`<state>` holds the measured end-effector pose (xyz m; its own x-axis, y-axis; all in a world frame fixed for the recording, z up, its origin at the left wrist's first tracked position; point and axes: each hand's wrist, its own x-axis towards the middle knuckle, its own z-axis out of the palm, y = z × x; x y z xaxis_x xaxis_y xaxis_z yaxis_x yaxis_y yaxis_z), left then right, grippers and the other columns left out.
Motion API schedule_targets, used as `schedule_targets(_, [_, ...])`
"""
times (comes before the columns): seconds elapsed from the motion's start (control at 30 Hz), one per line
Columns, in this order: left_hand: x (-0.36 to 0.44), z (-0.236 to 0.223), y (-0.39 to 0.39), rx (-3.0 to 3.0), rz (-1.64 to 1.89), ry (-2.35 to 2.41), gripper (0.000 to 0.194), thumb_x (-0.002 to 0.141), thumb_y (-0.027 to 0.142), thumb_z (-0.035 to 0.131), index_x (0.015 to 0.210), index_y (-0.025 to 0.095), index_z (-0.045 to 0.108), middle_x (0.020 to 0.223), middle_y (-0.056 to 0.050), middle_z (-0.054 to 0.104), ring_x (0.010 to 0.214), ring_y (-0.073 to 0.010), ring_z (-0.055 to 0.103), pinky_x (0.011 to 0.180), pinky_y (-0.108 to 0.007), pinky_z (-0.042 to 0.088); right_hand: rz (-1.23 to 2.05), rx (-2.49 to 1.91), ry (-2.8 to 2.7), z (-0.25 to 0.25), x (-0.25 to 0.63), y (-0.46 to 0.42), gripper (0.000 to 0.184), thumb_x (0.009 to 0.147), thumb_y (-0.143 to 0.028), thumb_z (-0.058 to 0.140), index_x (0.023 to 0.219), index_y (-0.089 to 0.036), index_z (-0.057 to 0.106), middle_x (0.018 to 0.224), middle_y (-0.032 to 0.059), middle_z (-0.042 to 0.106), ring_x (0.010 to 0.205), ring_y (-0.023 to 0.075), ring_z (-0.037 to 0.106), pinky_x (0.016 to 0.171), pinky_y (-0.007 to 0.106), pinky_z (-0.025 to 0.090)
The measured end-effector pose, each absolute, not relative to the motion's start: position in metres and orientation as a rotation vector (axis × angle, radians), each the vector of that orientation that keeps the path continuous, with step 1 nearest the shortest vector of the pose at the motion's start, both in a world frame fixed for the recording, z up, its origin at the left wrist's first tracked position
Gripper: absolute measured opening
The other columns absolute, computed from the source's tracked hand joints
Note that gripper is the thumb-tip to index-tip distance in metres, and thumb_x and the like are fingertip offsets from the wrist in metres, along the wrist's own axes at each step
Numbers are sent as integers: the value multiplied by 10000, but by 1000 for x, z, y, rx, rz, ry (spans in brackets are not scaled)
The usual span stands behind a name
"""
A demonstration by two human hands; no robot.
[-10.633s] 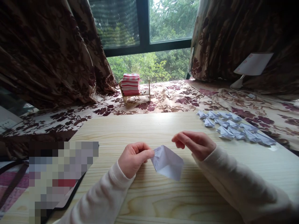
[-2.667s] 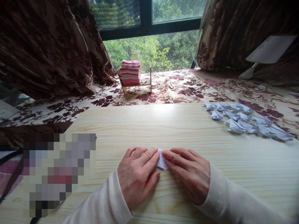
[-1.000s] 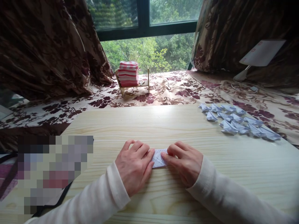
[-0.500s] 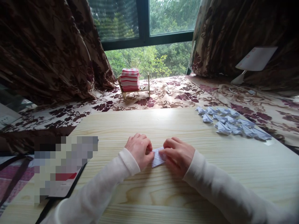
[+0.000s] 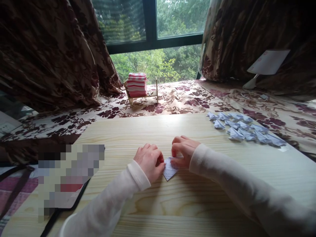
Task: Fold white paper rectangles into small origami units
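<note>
A small piece of folded paper [image 5: 169,170] with faint writing lies on the wooden table between my two hands, one corner pointing toward me. My left hand [image 5: 150,162] has its fingers curled and pinches the paper at its left edge with the thumb. At the upper right of the paper, my right hand [image 5: 184,152] is closed, its thumb on the paper and its bent fingers behind. The paper's far part is hidden under the right hand.
Several folded paper pieces [image 5: 243,130] stand in rows at the table's [image 5: 138,131] far right. At the left lies a blurred-out flat object with a dark edge [image 5: 81,194]. Beyond are a small rack with folded striped cloths [image 5: 137,85] and a lamp [image 5: 268,62].
My right hand has moved slightly up and away from me. The paper has turned, so its near corner points more directly toward me; my left hand has shifted a little right.
</note>
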<state>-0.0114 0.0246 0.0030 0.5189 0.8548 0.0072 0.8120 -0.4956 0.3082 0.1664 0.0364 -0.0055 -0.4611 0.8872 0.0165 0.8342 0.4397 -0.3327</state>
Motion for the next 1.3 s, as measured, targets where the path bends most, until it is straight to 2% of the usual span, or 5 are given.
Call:
schedule_targets(0.23, [-9, 5, 23, 2467, 241, 1395, 57, 713, 243, 591, 749, 200, 603, 825, -20, 592, 865, -205, 501, 769, -343, 381, 449, -1510, -2482, -9, 164, 32, 159, 649, -226, 649, 804, -198, 633, 687, -11, 608, 654, 137, 522, 609, 250, 363])
schedule_targets(0.53, [-9, -1, 22, 2425, 383, 1393, 103, 670, 221, 591, 767, 192, 610, 791, -26, 585, 833, -208, 503, 758, -341, 397, 410, -1351, -2418, -20, 159, 29, 41, 594, -170, 633, 602, -184, 595, 653, 6, 555, 649, 141, 474, 603, 252, 376])
schedule_targets(0.7, [-12, 2, 26, 2074, 575, 1284, 92, 685, 218, 553, 637, 164, 610, 644, -6, 554, 676, -152, 505, 650, -277, 398, 832, -1348, -2003, -17, 160, 21, 71, 640, -243, 549, 623, -176, 535, 541, -32, 512, 487, 86, 413, 477, 218, 342])
schedule_targets(0.87, [-13, 7, 25, 1784, 596, 1192, 181, 703, 276, 523, 665, 123, 612, 528, 22, 492, 495, -90, 421, 461, -206, 329, 1192, -1255, -1623, -17, 157, 19, 244, 620, -369, 610, 732, -153, 608, 557, -23, 540, 496, 89, 442, 478, 222, 365])
schedule_targets(1.3, [-13, 12, 20, 1790, 694, 1112, 151, 678, 229, 546, 588, 132, 620, 509, 23, 535, 509, -84, 449, 491, -190, 352, 1334, -1189, -1384, -13, 160, 21, 352, 546, -454, 732, 636, -135, 614, 532, -18, 547, 483, 80, 456, 476, 227, 377])
